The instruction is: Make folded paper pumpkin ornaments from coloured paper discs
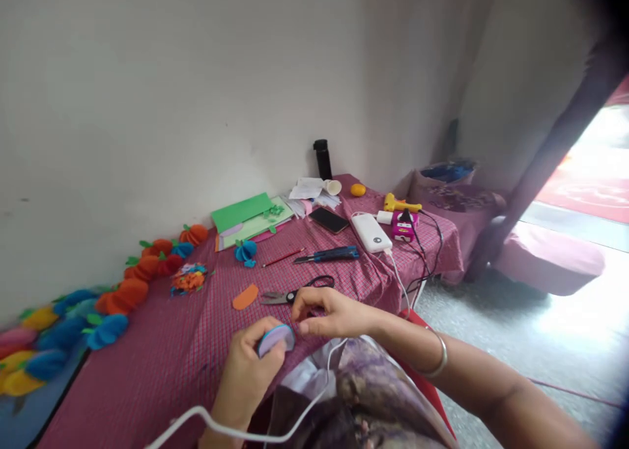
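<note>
My left hand (248,370) is closed around a small stack of round paper pieces (276,338), lilac with a blue edge, near the front edge of the table. My right hand (327,313) is beside it with fingers curled in a pinch at the stack's right side; what the fingertips hold is too small to make out. A silver bangle (439,360) sits on my right wrist. Black-handled scissors (297,292) lie just beyond my right hand. An orange paper cutout (245,297) lies to their left.
The table wears a pink checked cloth (162,344). On it: paper fruit shapes (122,295) along the wall, green paper sheets (246,214), red pencil (284,257), blue cutter (330,255), phone (329,219), white power bank (371,232), yellow glue gun (400,206), black bottle (323,159). A white cable (230,429) crosses my lap.
</note>
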Available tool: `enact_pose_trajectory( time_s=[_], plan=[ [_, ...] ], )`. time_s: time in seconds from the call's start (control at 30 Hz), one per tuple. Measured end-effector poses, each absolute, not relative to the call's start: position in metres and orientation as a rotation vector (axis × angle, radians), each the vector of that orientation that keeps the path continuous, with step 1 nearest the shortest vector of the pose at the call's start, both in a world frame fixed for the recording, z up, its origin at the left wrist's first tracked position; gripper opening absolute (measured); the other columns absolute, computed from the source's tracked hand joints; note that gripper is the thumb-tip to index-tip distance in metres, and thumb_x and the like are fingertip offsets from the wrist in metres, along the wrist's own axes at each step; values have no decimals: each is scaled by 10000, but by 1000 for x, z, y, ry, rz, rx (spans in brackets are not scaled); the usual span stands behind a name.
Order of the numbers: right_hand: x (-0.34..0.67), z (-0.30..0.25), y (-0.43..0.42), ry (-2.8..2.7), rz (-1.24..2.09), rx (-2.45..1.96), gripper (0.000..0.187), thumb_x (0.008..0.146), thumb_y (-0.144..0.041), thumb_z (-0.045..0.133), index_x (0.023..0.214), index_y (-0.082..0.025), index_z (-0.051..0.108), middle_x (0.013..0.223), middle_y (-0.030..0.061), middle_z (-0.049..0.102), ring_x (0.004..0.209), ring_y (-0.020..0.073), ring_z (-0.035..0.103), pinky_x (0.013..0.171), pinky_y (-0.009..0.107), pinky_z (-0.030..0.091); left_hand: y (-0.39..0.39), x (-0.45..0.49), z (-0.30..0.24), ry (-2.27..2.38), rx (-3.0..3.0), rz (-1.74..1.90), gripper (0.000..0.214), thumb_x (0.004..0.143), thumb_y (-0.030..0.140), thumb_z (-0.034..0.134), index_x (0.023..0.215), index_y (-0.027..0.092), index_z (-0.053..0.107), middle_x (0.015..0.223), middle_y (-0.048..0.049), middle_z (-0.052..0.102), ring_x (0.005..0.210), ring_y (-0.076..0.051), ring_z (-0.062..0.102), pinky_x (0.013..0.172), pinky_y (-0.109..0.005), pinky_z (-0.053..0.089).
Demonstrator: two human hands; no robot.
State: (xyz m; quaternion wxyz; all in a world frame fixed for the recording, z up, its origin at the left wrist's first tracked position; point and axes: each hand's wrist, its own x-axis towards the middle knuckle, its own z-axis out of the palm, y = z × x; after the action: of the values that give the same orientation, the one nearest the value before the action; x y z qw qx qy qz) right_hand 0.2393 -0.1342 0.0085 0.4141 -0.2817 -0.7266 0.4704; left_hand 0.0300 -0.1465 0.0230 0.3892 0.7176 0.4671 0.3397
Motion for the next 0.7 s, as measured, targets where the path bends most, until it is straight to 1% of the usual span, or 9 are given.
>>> enact_pose_trajectory(
  time_s=[0.1, 0.2, 0.33, 0.4, 0.5, 0.6, 0.7],
  plan=[
    [234, 11, -143, -1807, 1236, -695, 283, 775, -384, 702, 837, -124, 608, 798, 20, 597, 729, 127, 558, 674, 241, 448, -149, 37, 26, 1177, 1944, 719, 121, 707, 172, 513, 590, 170, 543, 556, 31, 477, 552, -106, 422, 534, -220, 320],
    [228, 10, -146, -1820, 1248, -722, 286, 771, -398, 703, 792, -134, 594, 750, 2, 573, 691, 111, 522, 638, 224, 423, -151, 43, 25, 1173, 1957, 638, 151, 682, 157, 496, 545, 179, 437, 529, 50, 376, 534, -93, 354, 512, -222, 259],
    [221, 4, -147, -1753, 1267, -764, 322, 761, -429, 711, 717, -140, 577, 682, -18, 535, 634, 90, 471, 596, 213, 375, -152, 45, 22, 1181, 1949, 606, 169, 662, 147, 496, 536, 184, 391, 531, 55, 336, 527, -87, 326, 497, -224, 226],
    [218, 1, -147, -1590, 1379, -762, 378, 730, -474, 733, 695, -140, 559, 645, -33, 510, 584, 75, 433, 556, 209, 341, -151, 45, 22, 1195, 1932, 650, 149, 697, 172, 514, 566, 181, 441, 541, 52, 374, 534, -92, 352, 507, -221, 254],
    [213, -4, -146, -1301, 1545, -721, 431, 671, -505, 775, 672, -144, 539, 608, -49, 495, 545, 61, 391, 520, 201, 295, -151, 43, 21, 1167, 1844, 731, 106, 770, 250, 539, 696, 177, 560, 617, 28, 501, 600, -120, 463, 564, -218, 345],
    [208, -7, -146, -1127, 1584, -682, 426, 624, -468, 820, 667, -142, 548, 610, -45, 524, 553, 62, 416, 538, 202, 306, -152, 42, 21, 1131, 1766, 786, 146, 814, 299, 541, 783, 177, 616, 672, 6, 567, 675, -147, 536, 618, -222, 400],
    [205, -9, -147, -1053, 1581, -656, 416, 608, -443, 836, 671, -141, 558, 603, -48, 534, 551, 61, 430, 554, 204, 322, -153, 44, 21, 1102, 1699, 818, 175, 826, 314, 548, 845, 170, 647, 699, -4, 606, 686, -152, 560, 637, -222, 428]
  ],
)
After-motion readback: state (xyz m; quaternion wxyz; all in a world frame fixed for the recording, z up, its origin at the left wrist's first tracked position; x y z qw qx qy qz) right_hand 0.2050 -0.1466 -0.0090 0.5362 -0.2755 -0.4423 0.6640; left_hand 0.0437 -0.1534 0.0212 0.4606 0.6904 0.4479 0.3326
